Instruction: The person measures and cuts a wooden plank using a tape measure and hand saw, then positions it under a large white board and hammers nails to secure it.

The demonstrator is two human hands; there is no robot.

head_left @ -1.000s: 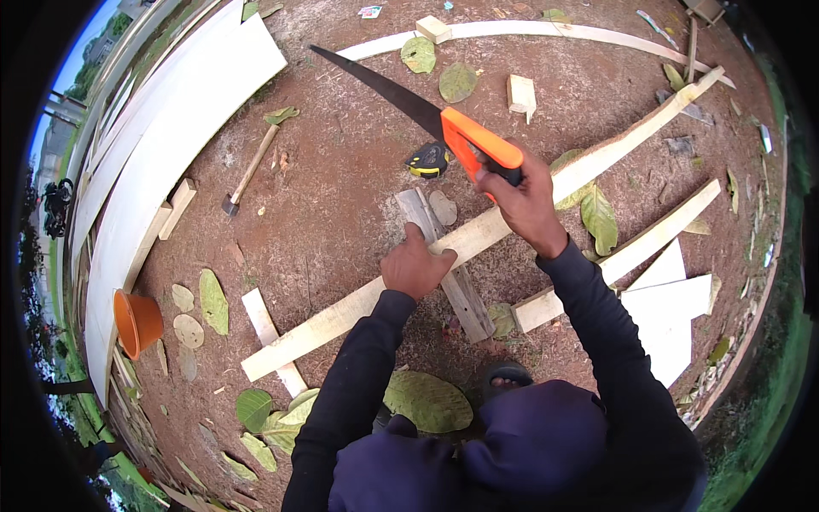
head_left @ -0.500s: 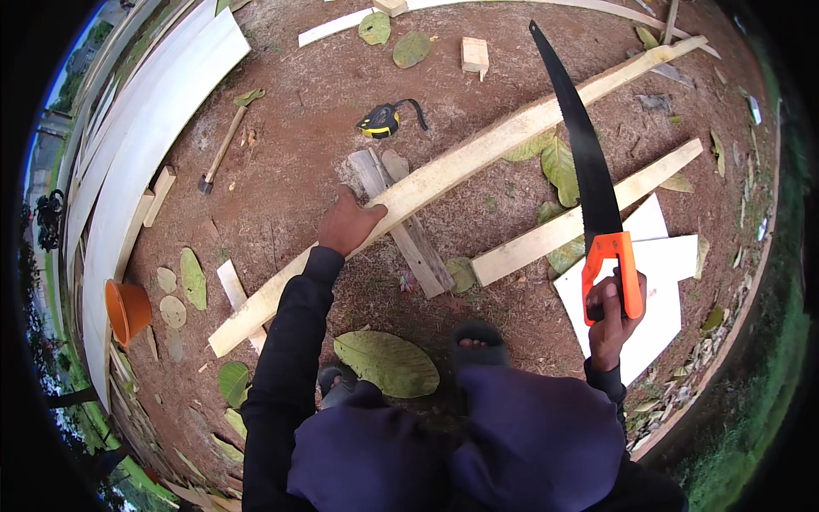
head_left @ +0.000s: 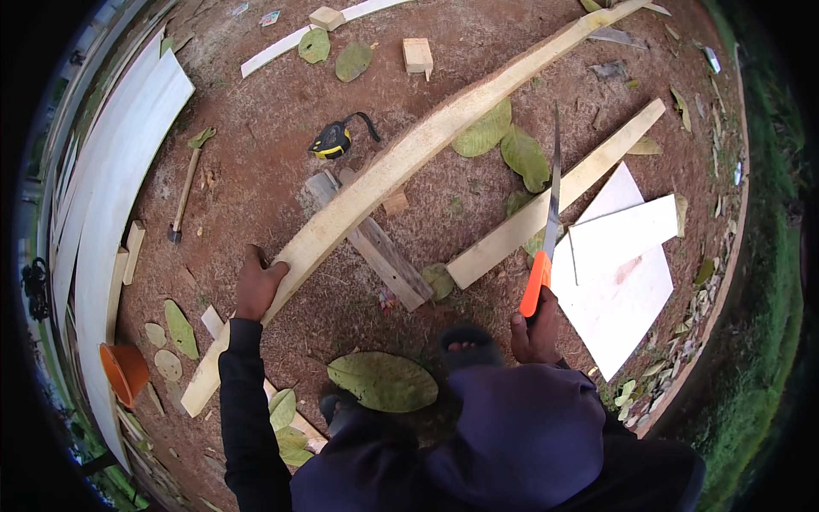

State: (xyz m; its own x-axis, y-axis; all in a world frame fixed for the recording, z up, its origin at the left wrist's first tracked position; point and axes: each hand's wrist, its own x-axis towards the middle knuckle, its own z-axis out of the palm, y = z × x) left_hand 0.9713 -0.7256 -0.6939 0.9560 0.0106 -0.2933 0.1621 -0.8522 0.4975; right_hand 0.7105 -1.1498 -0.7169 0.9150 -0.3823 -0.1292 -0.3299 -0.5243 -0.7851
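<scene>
The left hand (head_left: pixel 256 286) is closed over the edge of the long plank (head_left: pixel 409 154), gripping it at the plank's lower end, about 9 o'clock from the person's feet. The plank runs diagonally from 7 o'clock up to 1 o'clock and rests across a short grey block (head_left: pixel 375 243) lying on the red dirt ground (head_left: pixel 256 171).

The right hand (head_left: pixel 536 328) is wrapped tight around the orange handle of a saw (head_left: pixel 546 230). The blade points up toward 12 o'clock, clear of the plank and hanging over a second, shorter plank (head_left: pixel 554 196) and some white boards (head_left: pixel 623 264) at 3 o'clock.

A tape measure (head_left: pixel 333 141) lies just beside the long plank at 11 o'clock, a hammer (head_left: pixel 183 192) well apart at 10 o'clock, and an orange bucket (head_left: pixel 124 371) at 8 o'clock. Big dry leaves (head_left: pixel 384 380) lie scattered, one right by the feet.

To shift the plank well, I judge the left hand should keep its fingers on the top and outer edge, not underneath where the wood could pinch against the ground. The plank is long and bowed, so it will likely pivot on the grey block; keeping it seated there steadies it. The saw is best held with the teeth turned away from the legs and the left arm until the plank sits firm.
</scene>
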